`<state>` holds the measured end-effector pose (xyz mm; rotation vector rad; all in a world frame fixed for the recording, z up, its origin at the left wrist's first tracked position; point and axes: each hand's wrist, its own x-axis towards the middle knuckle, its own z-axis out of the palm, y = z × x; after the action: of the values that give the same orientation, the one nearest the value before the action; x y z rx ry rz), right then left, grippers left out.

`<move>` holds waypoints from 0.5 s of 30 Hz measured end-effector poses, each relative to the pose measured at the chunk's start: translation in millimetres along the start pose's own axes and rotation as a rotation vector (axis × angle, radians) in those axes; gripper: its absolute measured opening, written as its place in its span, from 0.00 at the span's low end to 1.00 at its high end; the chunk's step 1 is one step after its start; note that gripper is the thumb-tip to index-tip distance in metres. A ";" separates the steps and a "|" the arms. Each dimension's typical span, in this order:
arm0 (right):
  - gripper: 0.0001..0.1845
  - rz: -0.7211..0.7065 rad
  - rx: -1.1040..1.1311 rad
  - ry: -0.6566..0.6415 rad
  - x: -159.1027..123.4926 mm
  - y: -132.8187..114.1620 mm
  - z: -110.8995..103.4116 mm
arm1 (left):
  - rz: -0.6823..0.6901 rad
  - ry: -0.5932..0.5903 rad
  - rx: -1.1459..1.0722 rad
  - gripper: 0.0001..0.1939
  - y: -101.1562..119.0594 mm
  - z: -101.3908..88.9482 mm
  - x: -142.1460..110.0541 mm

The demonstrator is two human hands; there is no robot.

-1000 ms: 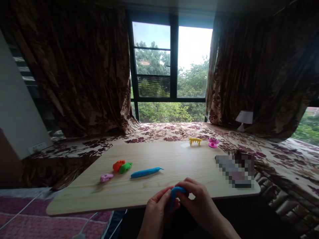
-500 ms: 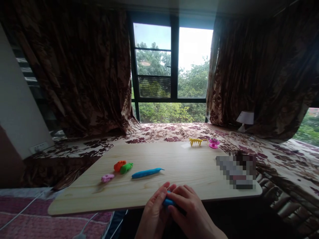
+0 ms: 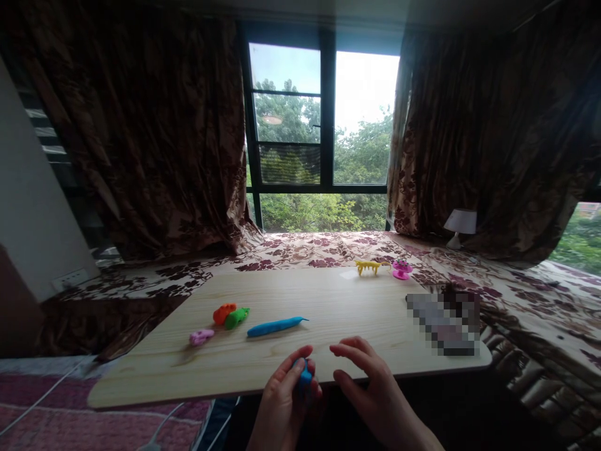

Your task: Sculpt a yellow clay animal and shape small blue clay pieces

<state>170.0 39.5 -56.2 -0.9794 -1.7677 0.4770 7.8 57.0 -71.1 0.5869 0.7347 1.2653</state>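
Observation:
A small blue lump of modelling clay (image 3: 305, 374) is pinched between the thumb and fingers of my left hand (image 3: 284, 394), just over the table's near edge. My right hand (image 3: 369, 385) is apart from it on the right, thumb and fingers spread with nothing between them. Beyond my hands, a long blue clay roll (image 3: 277, 326) with a thin pointed end lies on the wooden table (image 3: 328, 300). To its left are an orange clay lump (image 3: 224, 313), a green one (image 3: 237, 318) and a pink one (image 3: 201, 337).
At the table's far edge stand a yellow four-legged clay figure (image 3: 367, 268) and a bright pink stand-like piece (image 3: 402, 270). A blurred-out item (image 3: 444, 326) lies at the right. Behind are a flowered window ledge (image 3: 300, 250) and a white lamp (image 3: 461, 222).
My right hand has let go of the blue clay lump and moved right, its fingers spreading. My left hand has kept the lump and shifted slightly left.

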 end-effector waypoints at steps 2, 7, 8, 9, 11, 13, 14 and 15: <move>0.19 0.006 0.004 0.010 -1.3 3.1 1.6 | -0.017 -0.037 -0.036 0.11 0.4 2.3 -0.6; 0.18 -0.024 0.019 0.017 -0.5 0.1 10.2 | -0.034 -0.040 0.014 0.16 2.7 10.9 -6.1; 0.18 -0.033 0.007 0.020 0.0 -2.4 10.9 | -0.024 -0.044 0.013 0.15 2.6 13.1 -5.7; 0.17 -0.045 -0.015 0.020 0.6 -5.2 10.8 | -0.023 -0.044 -0.001 0.13 2.1 15.9 -4.6; 0.18 -0.082 -0.088 0.013 2.4 -10.7 8.6 | -0.051 -0.033 -0.058 0.13 0.3 23.6 -0.7; 0.19 -0.128 -0.182 -0.012 5.4 -13.5 4.4 | -0.113 -0.045 -0.164 0.14 -1.5 33.5 3.8; 0.20 -0.146 -0.226 -0.023 7.3 -13.2 1.9 | -0.160 -0.083 -0.224 0.13 -1.7 38.6 5.9; 0.20 -0.153 -0.260 -0.031 9.2 -11.8 -0.5 | -0.212 -0.144 -0.285 0.13 -1.1 43.4 8.0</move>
<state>164.4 39.8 -42.3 -1.0090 -1.9489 0.1680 42.8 64.7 -45.3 0.3524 0.4722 1.0940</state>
